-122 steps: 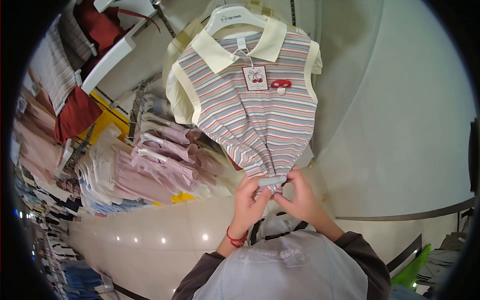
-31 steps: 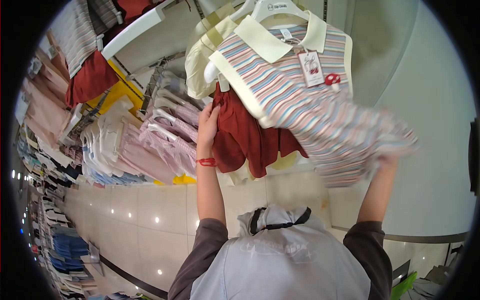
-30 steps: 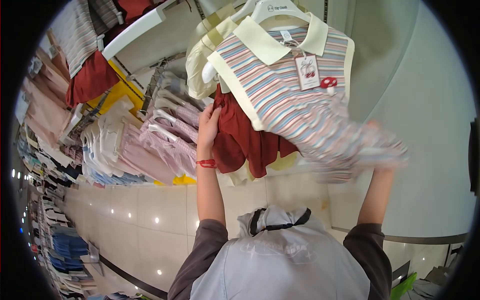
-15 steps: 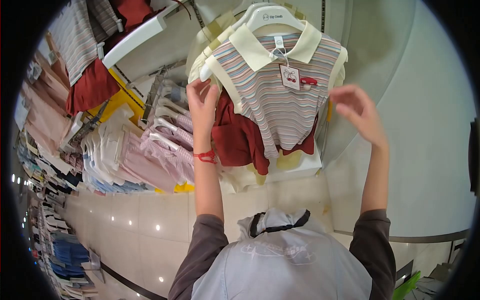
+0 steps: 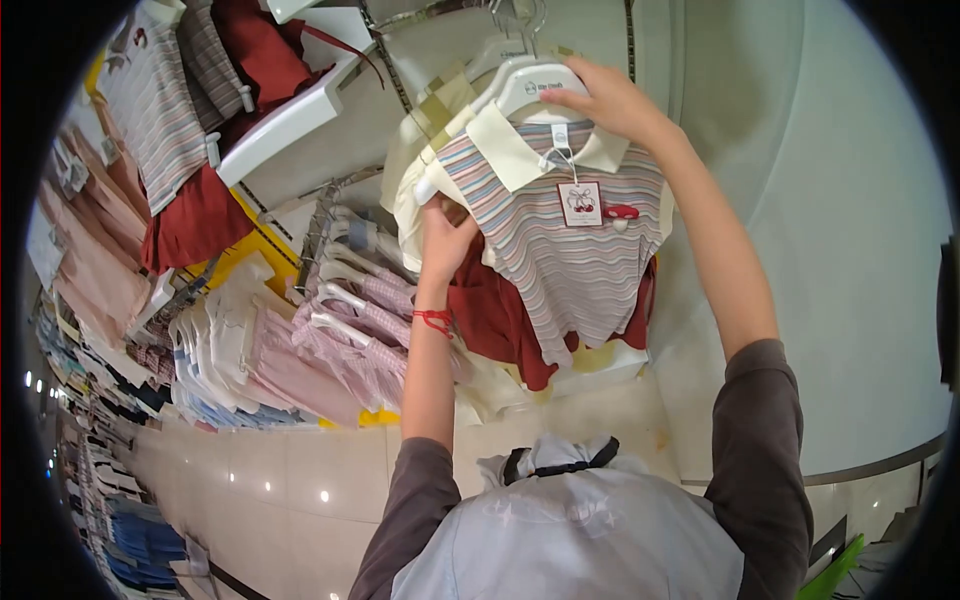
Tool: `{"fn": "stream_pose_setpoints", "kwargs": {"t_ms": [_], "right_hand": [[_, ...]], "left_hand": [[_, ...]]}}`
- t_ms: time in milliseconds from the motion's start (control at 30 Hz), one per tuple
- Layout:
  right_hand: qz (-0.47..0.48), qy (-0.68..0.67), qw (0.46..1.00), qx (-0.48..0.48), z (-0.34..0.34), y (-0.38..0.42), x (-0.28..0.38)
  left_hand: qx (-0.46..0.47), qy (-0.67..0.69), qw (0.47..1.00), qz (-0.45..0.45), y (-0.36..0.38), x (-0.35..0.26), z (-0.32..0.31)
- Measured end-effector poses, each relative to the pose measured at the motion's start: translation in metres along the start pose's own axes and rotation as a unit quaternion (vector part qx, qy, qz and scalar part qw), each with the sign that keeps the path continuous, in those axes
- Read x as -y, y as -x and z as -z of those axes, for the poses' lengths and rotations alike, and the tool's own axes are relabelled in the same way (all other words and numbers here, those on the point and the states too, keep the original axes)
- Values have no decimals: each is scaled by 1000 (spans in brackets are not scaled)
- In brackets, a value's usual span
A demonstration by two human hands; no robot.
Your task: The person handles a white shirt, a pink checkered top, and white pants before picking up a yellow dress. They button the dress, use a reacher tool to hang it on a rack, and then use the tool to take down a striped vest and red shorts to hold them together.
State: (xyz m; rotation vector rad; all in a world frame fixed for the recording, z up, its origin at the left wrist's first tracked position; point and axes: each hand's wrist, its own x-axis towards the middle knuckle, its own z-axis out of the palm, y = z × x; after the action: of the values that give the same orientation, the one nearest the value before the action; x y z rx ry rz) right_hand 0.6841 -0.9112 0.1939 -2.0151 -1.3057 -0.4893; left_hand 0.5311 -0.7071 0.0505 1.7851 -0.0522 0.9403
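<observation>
A striped sleeveless shirt (image 5: 590, 270) with a cream collar hangs on a white hanger (image 5: 535, 85). A paper tag (image 5: 580, 204) dangles at its front, beside a small red decoration (image 5: 621, 211). My right hand (image 5: 612, 100) grips the top of the hanger, thumb in front and fingers behind. My left hand (image 5: 447, 238) is at the shirt's armhole on the left side, its fingers closed around the edge and partly hidden by fabric. Dark red bottoms (image 5: 497, 318) hang below the shirt. Cream garments (image 5: 411, 215) hang behind it.
Pink clothes on hangers (image 5: 345, 345) fill a lower rail on the left. A white shelf edge (image 5: 300, 105) juts out at upper left, near another striped top (image 5: 160, 110). A pale smooth wall (image 5: 800, 250) stands to the right.
My right hand has moved from beside the shirt up to the hanger and closed on it. My left hand has shifted to the armhole's edge. The view has tilted slightly upward.
</observation>
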Motion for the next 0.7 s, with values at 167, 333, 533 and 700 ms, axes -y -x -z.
{"fn": "stream_pose_setpoints", "kwargs": {"t_ms": [167,333,533,700], "right_hand": [[15,19,1000,-13,13,-2,4],[18,-4,1000,-25,36,-5,7],[65,-52,995,-54,81,22,18],[109,-40,992,-50,94,91,9]], "left_hand": [[63,-62,996,32,3,14,-3],[23,58,997,42,-1,-6,-18],[3,-46,991,-123,-14,-50,-11],[32,-40,996,-69,4,-87,0]]}}
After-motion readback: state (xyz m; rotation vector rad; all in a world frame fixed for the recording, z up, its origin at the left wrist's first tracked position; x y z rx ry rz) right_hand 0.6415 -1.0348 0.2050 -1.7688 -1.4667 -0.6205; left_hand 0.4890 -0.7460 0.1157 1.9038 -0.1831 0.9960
